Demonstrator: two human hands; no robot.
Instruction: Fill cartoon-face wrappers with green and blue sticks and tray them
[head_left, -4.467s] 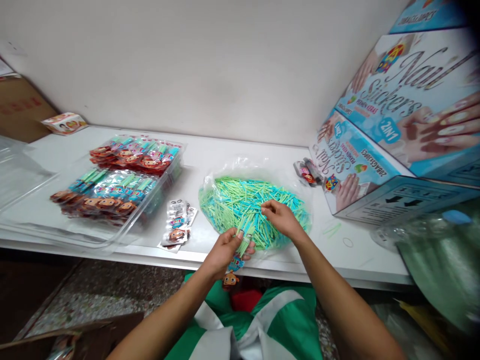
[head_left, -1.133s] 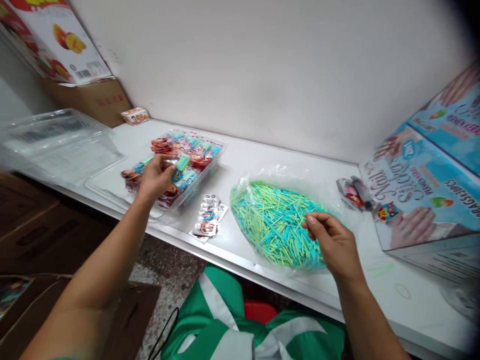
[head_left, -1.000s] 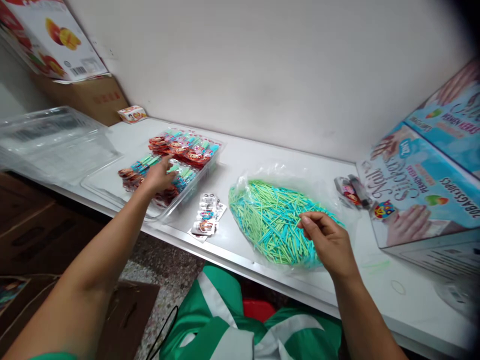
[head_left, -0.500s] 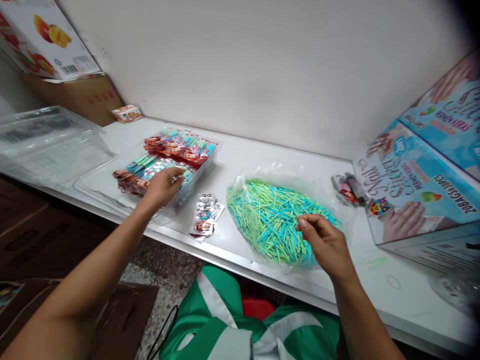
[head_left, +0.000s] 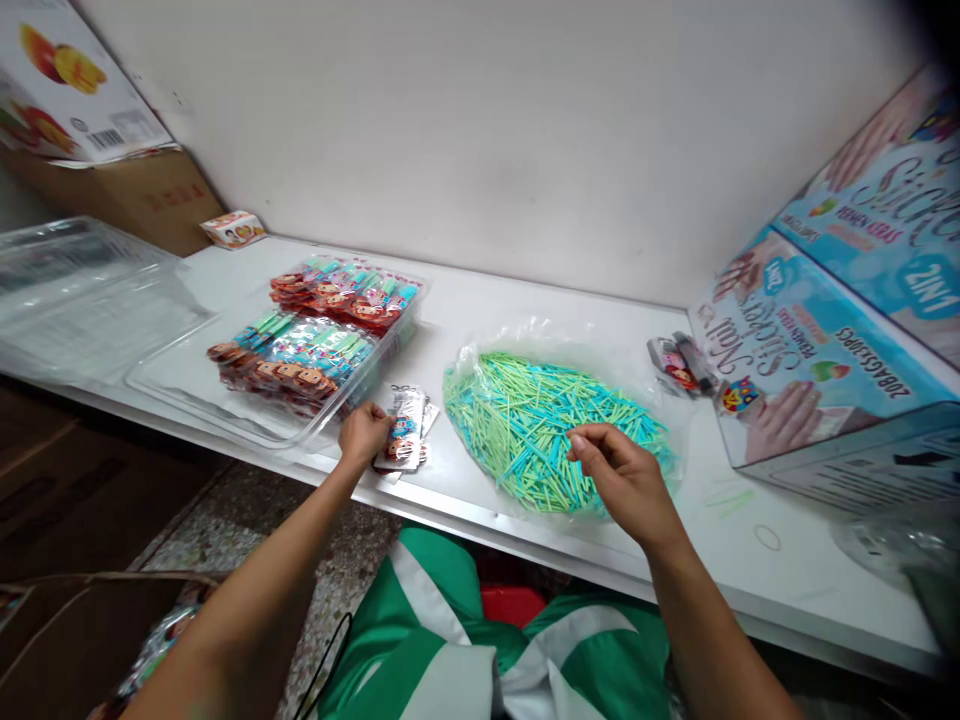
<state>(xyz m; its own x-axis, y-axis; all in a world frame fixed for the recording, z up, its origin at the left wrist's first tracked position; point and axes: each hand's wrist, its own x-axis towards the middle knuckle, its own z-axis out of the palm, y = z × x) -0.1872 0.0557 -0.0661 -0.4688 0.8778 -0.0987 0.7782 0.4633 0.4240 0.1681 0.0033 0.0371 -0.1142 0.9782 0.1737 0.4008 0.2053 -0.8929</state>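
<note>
My left hand [head_left: 364, 432] rests on a small stack of clear packets with cartoon faces [head_left: 406, 430] at the table's front edge, fingers curled over the nearest packet. My right hand [head_left: 619, 480] hovers over a heap of green and blue sticks [head_left: 536, 420] lying on a clear plastic bag, thumb and fingers pinched together; what they hold, if anything, is too small to see. To the left, a clear plastic tray [head_left: 225, 425] holds rows of filled cartoon packets [head_left: 300, 355].
Blue "Nail Stickers" cartons [head_left: 817, 340] stand at the right, with a few loose packets [head_left: 679, 365] beside them. Empty clear trays [head_left: 82, 290] lie at the far left, near a brown carton [head_left: 142, 195] and a small box [head_left: 232, 228]. A rubber band [head_left: 767, 537] lies near the front edge.
My left hand has drawn back from the filled tray to the stack of loose packets at the front edge. My right hand has stayed pinched over the sticks.
</note>
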